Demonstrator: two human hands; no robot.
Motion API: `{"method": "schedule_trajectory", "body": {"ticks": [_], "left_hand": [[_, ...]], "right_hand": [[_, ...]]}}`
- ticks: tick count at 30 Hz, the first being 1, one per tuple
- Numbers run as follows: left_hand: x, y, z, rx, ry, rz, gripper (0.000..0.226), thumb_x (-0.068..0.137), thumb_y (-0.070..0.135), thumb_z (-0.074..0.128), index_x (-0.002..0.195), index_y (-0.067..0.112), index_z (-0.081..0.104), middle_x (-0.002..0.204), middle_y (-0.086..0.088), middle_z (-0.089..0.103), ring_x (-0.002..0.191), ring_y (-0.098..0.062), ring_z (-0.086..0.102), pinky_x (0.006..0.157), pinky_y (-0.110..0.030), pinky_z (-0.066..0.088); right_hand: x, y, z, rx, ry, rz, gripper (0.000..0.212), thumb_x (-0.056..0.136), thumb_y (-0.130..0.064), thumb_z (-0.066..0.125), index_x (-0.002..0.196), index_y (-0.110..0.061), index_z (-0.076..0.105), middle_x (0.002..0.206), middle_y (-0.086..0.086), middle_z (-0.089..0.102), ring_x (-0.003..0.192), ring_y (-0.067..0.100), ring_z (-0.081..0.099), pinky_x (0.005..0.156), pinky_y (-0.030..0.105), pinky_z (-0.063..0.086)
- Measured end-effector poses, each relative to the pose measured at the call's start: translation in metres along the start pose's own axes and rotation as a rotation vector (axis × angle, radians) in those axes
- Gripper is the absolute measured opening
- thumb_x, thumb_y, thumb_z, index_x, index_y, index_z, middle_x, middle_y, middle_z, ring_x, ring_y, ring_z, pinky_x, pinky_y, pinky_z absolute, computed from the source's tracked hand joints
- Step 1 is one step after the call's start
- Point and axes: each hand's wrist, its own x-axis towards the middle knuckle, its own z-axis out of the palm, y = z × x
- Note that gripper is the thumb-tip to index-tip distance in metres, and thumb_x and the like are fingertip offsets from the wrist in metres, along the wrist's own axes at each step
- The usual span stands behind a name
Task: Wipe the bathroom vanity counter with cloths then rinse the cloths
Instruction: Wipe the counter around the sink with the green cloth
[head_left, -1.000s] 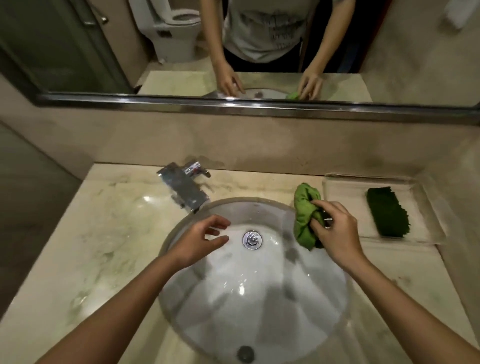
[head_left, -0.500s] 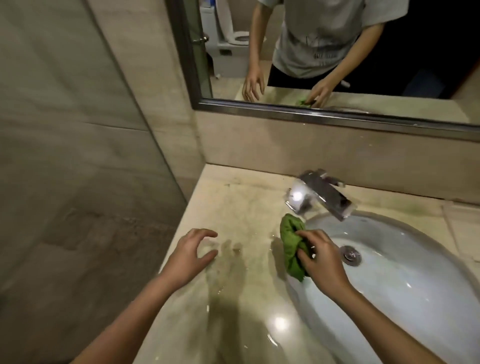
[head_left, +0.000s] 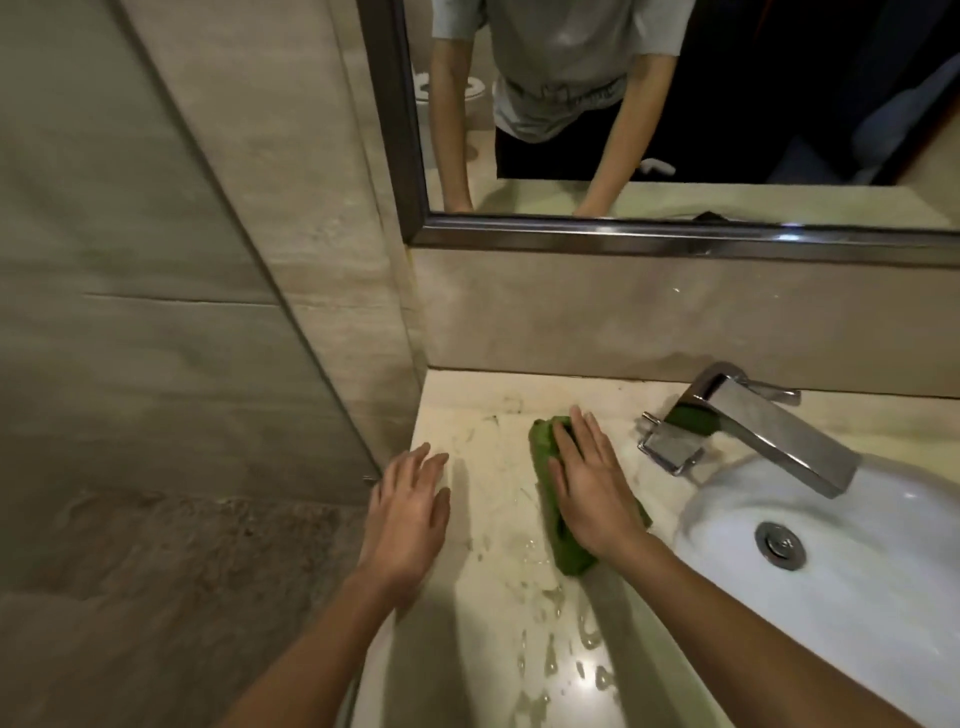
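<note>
The right grip (head_left: 589, 493) has gone from pinching the green cloth (head_left: 543, 447) to pressing it flat-fingered on the bench (head_left: 488, 467), lower centre. The left grip (head_left: 410, 514) is spread wide, empty. Wiping has barely started and rinsing is still to do.
</note>
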Motion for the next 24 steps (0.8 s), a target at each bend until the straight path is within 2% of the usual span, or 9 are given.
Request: {"method": "schedule_trajectory", "body": {"ticks": [3,6,8,12,15,17,19,22,24], "left_hand": [[0.018,0.001,0.014,0.001,0.007,0.048,0.057,0.093,0.039,0.019,0.139,0.016,0.043,0.147,-0.007,0.039,0.136,-0.027,0.032,0.111,-0.04,0.026],[0.024,0.001,0.025,0.001,0.031,0.05,0.053,0.095,0.034,0.023,0.141,0.015,0.04,0.148,-0.005,0.039,0.138,-0.02,0.03,0.114,-0.034,0.018],[0.025,0.0,0.028,-0.002,0.047,0.048,0.05,0.096,0.031,0.026,0.141,0.015,0.04,0.147,-0.005,0.04,0.138,-0.019,0.03,0.115,-0.034,0.018],[0.027,0.0,0.029,-0.019,0.026,0.069,0.052,0.096,0.035,0.023,0.142,0.016,0.037,0.149,-0.005,0.037,0.139,-0.017,0.022,0.116,-0.032,0.014],[0.028,-0.001,0.029,-0.009,0.018,0.056,0.053,0.096,0.034,0.023,0.142,0.015,0.038,0.149,-0.004,0.036,0.14,-0.017,0.022,0.115,-0.032,0.019],[0.028,-0.002,0.031,-0.008,0.016,0.051,0.051,0.096,0.031,0.025,0.142,0.015,0.039,0.148,-0.004,0.038,0.139,-0.017,0.023,0.115,-0.03,0.019],[0.028,-0.003,0.03,-0.011,0.009,0.057,0.05,0.095,0.029,0.027,0.141,0.014,0.039,0.148,-0.005,0.038,0.139,-0.017,0.023,0.114,-0.029,0.017],[0.026,-0.001,0.027,0.011,0.014,0.054,0.051,0.095,0.029,0.026,0.141,0.012,0.039,0.147,-0.006,0.039,0.139,-0.02,0.025,0.115,-0.035,0.023],[0.026,0.001,0.027,0.019,0.005,0.054,0.052,0.094,0.029,0.025,0.141,0.011,0.039,0.147,-0.008,0.039,0.139,-0.023,0.028,0.113,-0.041,0.023]], "right_hand": [[0.018,0.007,0.016,-0.05,-0.079,-0.066,0.054,0.101,-0.033,0.017,0.149,-0.014,0.0,0.155,-0.001,-0.013,0.143,0.016,-0.013,0.114,0.027,-0.008],[0.024,0.008,0.029,-0.007,-0.119,-0.087,0.058,0.093,-0.045,-0.001,0.144,-0.02,-0.01,0.152,-0.006,-0.014,0.14,0.009,-0.016,0.114,0.026,-0.008],[0.02,0.01,0.031,-0.009,-0.107,-0.123,0.058,0.094,-0.045,0.002,0.146,-0.02,-0.002,0.153,-0.006,-0.004,0.142,0.008,-0.009,0.116,0.026,-0.003],[0.014,0.02,0.031,-0.019,-0.023,-0.24,0.049,0.099,-0.034,0.025,0.142,-0.013,0.036,0.147,0.002,0.035,0.138,0.016,0.028,0.113,0.029,0.016],[0.042,0.01,0.042,0.05,0.085,-0.167,0.041,0.095,-0.023,0.041,0.134,-0.011,0.049,0.138,0.005,0.049,0.131,0.021,0.041,0.113,0.032,0.025],[0.053,-0.01,0.053,0.076,0.123,-0.137,0.041,0.091,-0.014,0.053,0.132,-0.011,0.051,0.137,0.005,0.05,0.13,0.021,0.043,0.111,0.037,0.028],[0.037,-0.02,0.056,0.03,0.06,-0.217,0.049,0.088,-0.01,0.058,0.136,-0.014,0.047,0.141,0.002,0.046,0.133,0.018,0.038,0.111,0.041,0.026],[0.003,0.005,0.044,0.004,-0.002,-0.277,0.045,0.093,-0.016,0.044,0.139,-0.018,0.042,0.144,-0.002,0.038,0.135,0.015,0.031,0.111,0.042,0.02],[0.013,0.023,0.038,0.026,0.016,-0.185,0.044,0.096,-0.021,0.034,0.138,-0.014,0.042,0.144,0.002,0.038,0.135,0.02,0.034,0.112,0.041,0.019]]}}
